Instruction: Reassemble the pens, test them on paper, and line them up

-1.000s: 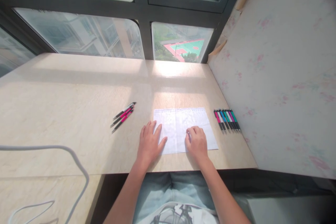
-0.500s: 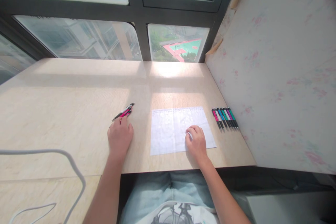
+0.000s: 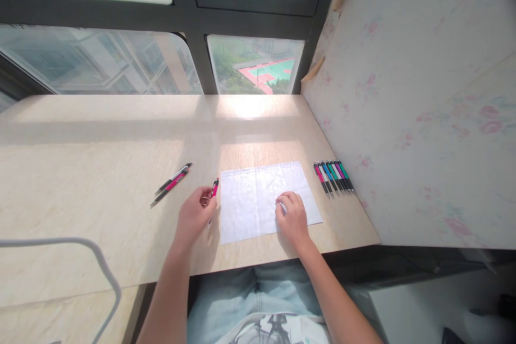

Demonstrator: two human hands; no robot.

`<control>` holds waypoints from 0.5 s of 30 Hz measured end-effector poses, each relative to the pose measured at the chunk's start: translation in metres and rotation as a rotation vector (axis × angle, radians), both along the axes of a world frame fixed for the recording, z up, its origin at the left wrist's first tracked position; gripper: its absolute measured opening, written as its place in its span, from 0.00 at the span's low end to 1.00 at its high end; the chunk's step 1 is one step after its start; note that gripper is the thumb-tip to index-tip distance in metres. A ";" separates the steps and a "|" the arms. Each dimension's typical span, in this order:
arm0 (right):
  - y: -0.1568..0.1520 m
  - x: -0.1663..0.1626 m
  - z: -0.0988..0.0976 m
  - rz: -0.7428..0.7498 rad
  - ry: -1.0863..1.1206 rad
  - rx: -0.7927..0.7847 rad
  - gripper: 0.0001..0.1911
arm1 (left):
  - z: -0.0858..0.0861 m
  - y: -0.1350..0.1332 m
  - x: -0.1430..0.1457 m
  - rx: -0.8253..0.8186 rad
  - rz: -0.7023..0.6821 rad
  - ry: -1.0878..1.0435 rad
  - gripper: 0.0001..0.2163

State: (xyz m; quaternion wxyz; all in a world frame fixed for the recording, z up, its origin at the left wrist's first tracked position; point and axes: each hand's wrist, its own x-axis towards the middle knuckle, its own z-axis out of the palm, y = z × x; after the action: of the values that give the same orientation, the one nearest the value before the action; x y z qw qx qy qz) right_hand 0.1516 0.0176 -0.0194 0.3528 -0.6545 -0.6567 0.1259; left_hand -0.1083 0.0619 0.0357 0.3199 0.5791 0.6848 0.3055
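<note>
My left hand (image 3: 196, 214) pinches a pink pen (image 3: 215, 188) with a black tip, just left of the paper. To its left, two pens lie side by side and slanted: a white-and-black pen (image 3: 173, 179) and a pink-and-black pen (image 3: 170, 187). My right hand (image 3: 293, 218) rests on the lower right of a white sheet of paper (image 3: 245, 204), which has a perforated top edge. Its fingers are loosely curved, with a gap between thumb and forefinger where a pale patch shows; no held thing can be made out.
Several coloured pens (image 3: 333, 177) lie in a neat row right of the paper, near the papered wall (image 3: 423, 118). A grey cable (image 3: 97, 250) loops over the table (image 3: 100, 183) at lower left. Dark-framed windows (image 3: 185, 21) stand behind.
My left hand has lifted a pink pen away from the left pens and carried it right, beside the paper. My right hand stays on the sheet. The view has shifted slightly right.
</note>
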 end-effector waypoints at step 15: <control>-0.016 -0.002 0.016 -0.168 0.636 0.008 0.13 | -0.016 -0.043 0.118 -0.217 0.255 -1.498 0.13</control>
State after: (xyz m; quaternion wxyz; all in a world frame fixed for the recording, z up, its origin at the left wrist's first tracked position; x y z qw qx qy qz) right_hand 0.1494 0.0016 -0.0038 0.5519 -0.6329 -0.4580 0.2917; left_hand 0.0097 0.0185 0.0202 0.7159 0.0992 0.3728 0.5820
